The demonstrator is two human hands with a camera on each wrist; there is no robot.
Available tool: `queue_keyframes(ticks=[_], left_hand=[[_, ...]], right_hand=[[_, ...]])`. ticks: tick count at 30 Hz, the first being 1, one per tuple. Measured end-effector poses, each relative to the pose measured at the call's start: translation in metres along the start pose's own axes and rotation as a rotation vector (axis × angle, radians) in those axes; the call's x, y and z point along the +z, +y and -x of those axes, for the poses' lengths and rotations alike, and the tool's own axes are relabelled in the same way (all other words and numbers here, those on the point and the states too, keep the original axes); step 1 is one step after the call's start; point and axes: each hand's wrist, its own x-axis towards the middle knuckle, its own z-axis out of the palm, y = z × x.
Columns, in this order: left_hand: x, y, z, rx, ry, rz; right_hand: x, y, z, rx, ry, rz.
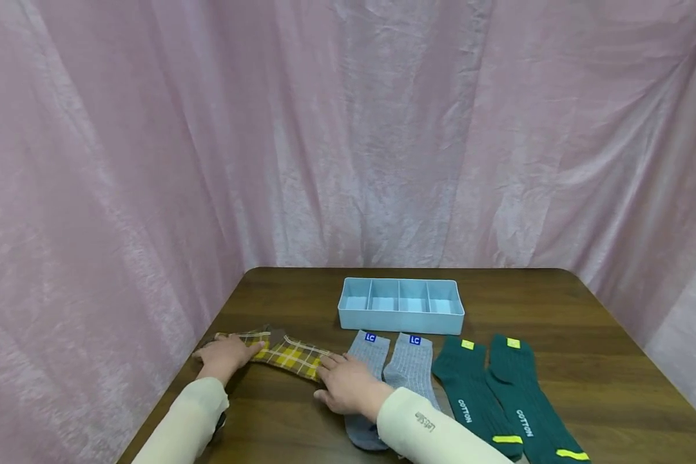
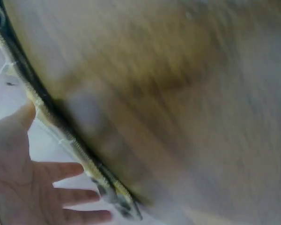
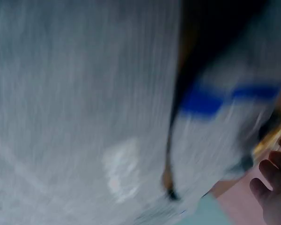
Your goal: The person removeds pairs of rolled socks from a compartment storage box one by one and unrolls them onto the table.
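A yellow-and-brown plaid sock (image 1: 294, 356) lies sideways on the left of the table, with a grey-brown patch at its upper edge. My left hand (image 1: 225, 355) rests on its left end; in the left wrist view that hand (image 2: 42, 187) has its fingers spread and straight along the fabric's edge. At the sock's right end, my right hand (image 1: 350, 385) touches the cloth with extended fingers. Under and beside the right forearm lie two grey ribbed socks, one (image 1: 368, 348) partly covered, the other (image 1: 410, 367) just right of it, both with blue tags.
Behind the socks stands a light blue tray (image 1: 400, 321) divided into several compartments. To the right lie two dark green socks, one (image 1: 470, 380) next to the other (image 1: 524, 393), with yellow marks. A pink curtain (image 1: 383, 129) hangs beyond the wooden table (image 1: 516, 296).
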Motion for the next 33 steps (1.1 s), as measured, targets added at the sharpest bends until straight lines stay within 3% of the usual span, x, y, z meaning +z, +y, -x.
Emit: queue_keyframes(ticks=[4,6,8,10,15,23,31,33], left_hand=[[-0.004,-0.016,-0.004,0.196,0.082,-0.044],[-0.004,-0.025,-0.006,0.291,0.077,-0.011],[-0.003,-0.031,-0.004,0.333,0.037,0.024],[-0.003,-0.035,-0.002,0.322,0.004,0.051],[-0.004,-0.031,0.007,0.286,0.005,0.040],[-0.009,-0.023,0.022,0.240,0.006,-0.064],[-0.027,-0.025,0.039,0.319,-0.081,-0.096],[-0.029,-0.027,0.040,0.340,-0.064,-0.084]], right_hand=[[0.003,-0.018,0.001,-0.061,0.026,-0.002],[0.003,-0.025,-0.001,-0.044,-0.005,-0.013],[0.001,-0.028,-0.004,-0.008,-0.051,-0.026],[-0.001,-0.027,-0.007,0.029,-0.096,-0.035],[-0.006,-0.013,-0.015,0.104,-0.181,-0.061],[0.001,0.009,-0.027,0.174,-0.194,-0.051],[0.006,0.012,-0.031,0.204,-0.163,-0.067],[0.007,0.011,-0.030,0.208,-0.142,-0.081]])
